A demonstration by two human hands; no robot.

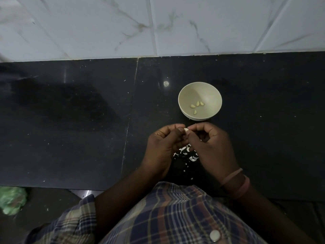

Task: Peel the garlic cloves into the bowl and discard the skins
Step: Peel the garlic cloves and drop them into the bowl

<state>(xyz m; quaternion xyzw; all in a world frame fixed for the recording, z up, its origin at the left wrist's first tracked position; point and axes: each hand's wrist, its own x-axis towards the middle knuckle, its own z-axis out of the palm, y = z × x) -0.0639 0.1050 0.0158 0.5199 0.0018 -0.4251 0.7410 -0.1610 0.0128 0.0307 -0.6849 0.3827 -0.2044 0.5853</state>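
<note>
You are pinching one clove (238,129) between left hand (164,145) and right hand (211,147), fingers curled, near the bowl (182,95).

Head view, steeply down, seemingly close

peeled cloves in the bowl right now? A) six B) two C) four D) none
C: four peeled cloves lie on the bottom of the bowl, three in a loose row and one nearer the person; a fifth clove is pinched between the hands, not in the bowl.
</note>
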